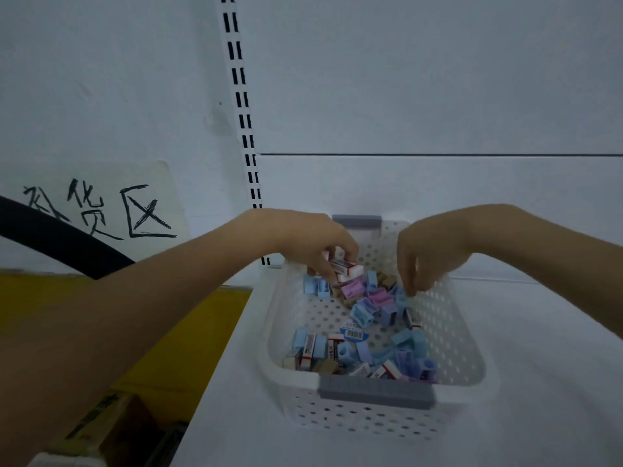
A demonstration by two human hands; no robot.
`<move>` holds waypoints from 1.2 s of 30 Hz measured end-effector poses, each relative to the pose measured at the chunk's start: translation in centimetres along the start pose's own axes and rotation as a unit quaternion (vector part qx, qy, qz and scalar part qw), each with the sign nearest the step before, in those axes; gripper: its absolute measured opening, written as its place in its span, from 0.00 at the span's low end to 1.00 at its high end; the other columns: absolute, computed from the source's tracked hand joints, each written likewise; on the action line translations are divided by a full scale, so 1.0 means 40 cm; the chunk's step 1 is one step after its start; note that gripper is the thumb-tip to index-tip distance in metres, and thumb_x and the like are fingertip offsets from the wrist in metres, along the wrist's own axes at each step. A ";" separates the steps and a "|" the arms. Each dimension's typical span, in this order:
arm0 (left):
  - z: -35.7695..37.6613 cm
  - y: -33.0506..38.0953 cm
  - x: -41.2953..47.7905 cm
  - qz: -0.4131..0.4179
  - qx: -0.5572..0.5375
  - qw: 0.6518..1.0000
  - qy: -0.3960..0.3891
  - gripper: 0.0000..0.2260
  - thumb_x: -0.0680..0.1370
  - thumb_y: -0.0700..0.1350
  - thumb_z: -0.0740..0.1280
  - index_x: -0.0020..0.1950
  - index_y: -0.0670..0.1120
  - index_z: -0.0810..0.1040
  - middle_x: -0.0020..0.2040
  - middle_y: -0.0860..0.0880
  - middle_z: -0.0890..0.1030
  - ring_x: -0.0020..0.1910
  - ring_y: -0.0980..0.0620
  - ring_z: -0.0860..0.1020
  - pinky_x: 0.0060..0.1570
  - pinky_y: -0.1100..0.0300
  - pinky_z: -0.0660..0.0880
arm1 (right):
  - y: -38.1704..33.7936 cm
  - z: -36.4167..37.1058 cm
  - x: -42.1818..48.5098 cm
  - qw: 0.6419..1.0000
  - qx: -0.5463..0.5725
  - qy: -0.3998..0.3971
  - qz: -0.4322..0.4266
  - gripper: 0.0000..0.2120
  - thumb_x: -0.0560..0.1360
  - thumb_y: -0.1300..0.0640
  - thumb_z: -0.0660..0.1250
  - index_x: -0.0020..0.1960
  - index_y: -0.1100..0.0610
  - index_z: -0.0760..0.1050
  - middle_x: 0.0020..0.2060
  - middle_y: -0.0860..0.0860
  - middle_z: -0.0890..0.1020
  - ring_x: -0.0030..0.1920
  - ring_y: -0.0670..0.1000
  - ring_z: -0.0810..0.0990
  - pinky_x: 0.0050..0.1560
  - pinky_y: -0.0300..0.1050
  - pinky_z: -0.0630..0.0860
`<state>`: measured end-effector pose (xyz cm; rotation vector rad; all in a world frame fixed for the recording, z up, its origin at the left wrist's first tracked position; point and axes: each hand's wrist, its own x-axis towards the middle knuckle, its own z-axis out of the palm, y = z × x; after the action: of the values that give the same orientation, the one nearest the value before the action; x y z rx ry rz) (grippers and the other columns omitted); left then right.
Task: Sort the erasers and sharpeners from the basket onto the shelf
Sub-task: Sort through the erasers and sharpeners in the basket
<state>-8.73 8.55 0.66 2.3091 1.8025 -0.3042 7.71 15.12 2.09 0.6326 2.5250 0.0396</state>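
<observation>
Sitting on the white shelf (539, 399), the perforated basket (354, 416) holds everything yet to be sorted. Nearest in it lie paper-sleeved erasers (308, 347) mixed with blue sharpeners (418, 345), and a heap of blue and pink ones rises further in.

All of these look small, light and rigid. The erasers should give a little and hold well when gripped across their sleeved long sides. The sharpeners are slick hard plastic and are best pinched on their two flat faces.

At the far left of the basket the left hand (313, 244) holds a bunch of erasers (347, 267), fingers (323, 267) curled round them. At the far right the right hand (428, 254) points down, fingers (409, 278) drawn together with the tips on the heap. Whether they have hold of a piece I cannot tell.

Beyond stand a slotted upright (241, 96) and, to the left, a handwritten paper sign (101, 207)
</observation>
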 end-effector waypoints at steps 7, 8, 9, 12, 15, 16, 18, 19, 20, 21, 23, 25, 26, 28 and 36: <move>0.027 -0.021 0.048 -0.020 0.035 0.991 0.126 0.11 0.76 0.47 0.67 0.57 0.48 0.74 0.46 0.50 0.76 0.44 0.51 0.73 0.47 0.55 0.72 | -0.066 0.025 0.021 0.981 -0.152 -0.116 -0.025 0.23 0.75 0.48 0.63 0.69 0.46 0.66 0.63 0.47 0.72 0.61 0.49 0.69 0.59 0.40 0.65; 0.035 -0.024 0.055 -0.021 0.025 0.990 0.135 0.11 0.76 0.47 0.67 0.57 0.48 0.74 0.47 0.49 0.77 0.46 0.50 0.74 0.47 0.55 0.72 | -0.067 0.028 0.024 0.980 -0.156 -0.119 -0.024 0.23 0.75 0.47 0.64 0.69 0.46 0.66 0.62 0.47 0.72 0.62 0.50 0.69 0.63 0.44 0.65; 0.042 -0.026 0.059 -0.024 0.015 0.990 0.140 0.10 0.76 0.47 0.67 0.56 0.48 0.74 0.48 0.49 0.77 0.46 0.50 0.74 0.47 0.55 0.72 | -0.067 0.032 0.026 0.980 -0.158 -0.116 -0.022 0.23 0.74 0.47 0.65 0.68 0.46 0.67 0.59 0.46 0.73 0.61 0.51 0.70 0.64 0.48 0.66; 0.050 -0.028 0.067 -0.028 -0.005 0.988 0.152 0.10 0.76 0.47 0.67 0.56 0.47 0.74 0.49 0.48 0.78 0.45 0.52 0.72 0.46 0.55 0.72 | -0.067 0.037 0.037 0.979 -0.170 -0.113 -0.020 0.22 0.73 0.47 0.66 0.66 0.49 0.69 0.59 0.47 0.74 0.59 0.51 0.72 0.63 0.48 0.68; 0.054 -0.031 0.069 -0.029 -0.016 0.985 0.168 0.10 0.76 0.46 0.66 0.56 0.47 0.74 0.51 0.47 0.78 0.46 0.51 0.73 0.48 0.53 0.73 | -0.065 0.041 0.047 0.978 -0.172 -0.119 -0.020 0.23 0.73 0.46 0.66 0.65 0.50 0.70 0.59 0.48 0.73 0.55 0.49 0.71 0.63 0.48 0.67; 0.054 -0.031 0.069 -0.029 -0.021 0.984 0.174 0.10 0.76 0.45 0.66 0.56 0.47 0.74 0.51 0.47 0.78 0.47 0.50 0.73 0.48 0.53 0.73 | -0.065 0.042 0.049 0.978 -0.172 -0.119 -0.018 0.24 0.72 0.45 0.67 0.65 0.50 0.69 0.59 0.47 0.73 0.53 0.49 0.70 0.64 0.49 0.67; 0.054 -0.031 0.069 -0.027 -0.032 0.982 0.183 0.10 0.76 0.45 0.66 0.57 0.46 0.74 0.51 0.46 0.78 0.46 0.50 0.73 0.48 0.55 0.72 | -0.065 0.046 0.050 0.978 -0.174 -0.117 -0.022 0.24 0.71 0.44 0.67 0.65 0.50 0.70 0.57 0.47 0.73 0.51 0.48 0.69 0.63 0.48 0.68; 0.054 -0.030 0.068 -0.027 -0.037 0.981 0.187 0.10 0.77 0.45 0.66 0.57 0.46 0.74 0.51 0.46 0.77 0.45 0.51 0.72 0.47 0.56 0.71 | -0.064 0.045 0.049 0.979 -0.168 -0.112 -0.027 0.24 0.71 0.45 0.67 0.65 0.50 0.70 0.54 0.46 0.73 0.50 0.48 0.69 0.60 0.46 0.69; 0.053 -0.029 0.067 -0.025 -0.040 0.980 0.191 0.10 0.77 0.45 0.66 0.57 0.46 0.74 0.50 0.46 0.77 0.45 0.52 0.71 0.46 0.58 0.70 | -0.061 0.042 0.047 0.983 -0.152 -0.103 -0.034 0.22 0.72 0.46 0.67 0.64 0.51 0.71 0.51 0.46 0.73 0.49 0.47 0.69 0.56 0.42 0.69; 0.052 -0.027 0.066 -0.024 -0.042 0.979 0.196 0.11 0.77 0.45 0.65 0.58 0.45 0.74 0.50 0.47 0.76 0.44 0.52 0.70 0.44 0.58 0.68 | -0.054 0.036 0.045 0.988 -0.122 -0.087 -0.045 0.20 0.72 0.47 0.68 0.62 0.51 0.73 0.48 0.46 0.73 0.48 0.47 0.70 0.50 0.39 0.69; 0.051 -0.025 0.065 -0.026 -0.047 0.977 0.206 0.11 0.77 0.45 0.65 0.58 0.45 0.74 0.48 0.48 0.75 0.44 0.53 0.69 0.43 0.59 0.67 | -0.036 0.013 0.034 0.996 -0.031 -0.041 -0.079 0.13 0.71 0.49 0.68 0.55 0.50 0.78 0.45 0.45 0.76 0.45 0.45 0.72 0.42 0.34 0.68; 0.053 -0.025 0.065 -0.029 -0.054 0.975 0.213 0.11 0.77 0.44 0.65 0.58 0.45 0.74 0.48 0.48 0.75 0.44 0.53 0.70 0.45 0.59 0.68 | -0.023 -0.014 0.013 0.991 0.069 -0.002 -0.119 0.07 0.71 0.48 0.70 0.48 0.47 0.79 0.45 0.44 0.80 0.41 0.40 0.74 0.40 0.31 0.69; 0.054 -0.026 0.067 -0.030 -0.057 0.975 0.213 0.10 0.77 0.44 0.65 0.57 0.46 0.75 0.48 0.47 0.76 0.45 0.52 0.72 0.45 0.58 0.69 | -0.022 -0.021 0.007 0.983 0.114 0.010 -0.142 0.06 0.70 0.48 0.70 0.46 0.46 0.79 0.44 0.44 0.81 0.39 0.39 0.74 0.40 0.30 0.69; 0.057 -0.028 0.070 -0.032 -0.061 0.975 0.209 0.09 0.77 0.44 0.65 0.56 0.46 0.75 0.49 0.46 0.77 0.47 0.49 0.74 0.46 0.56 0.70 | -0.044 -0.019 0.005 0.964 0.177 0.019 -0.196 0.05 0.71 0.49 0.69 0.47 0.46 0.78 0.44 0.42 0.81 0.40 0.37 0.75 0.41 0.28 0.70; 0.056 -0.021 0.069 -0.044 -0.038 0.977 0.203 0.12 0.77 0.45 0.65 0.60 0.45 0.73 0.51 0.44 0.76 0.47 0.49 0.72 0.45 0.58 0.67 | -0.126 0.053 0.085 0.960 0.109 -0.001 -0.259 0.19 0.74 0.60 0.66 0.64 0.52 0.69 0.59 0.51 0.75 0.56 0.50 0.74 0.58 0.47 0.72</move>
<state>-9.00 10.71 -2.27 2.3701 2.0561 0.2433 4.07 11.94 -2.16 0.0307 2.6326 -0.4301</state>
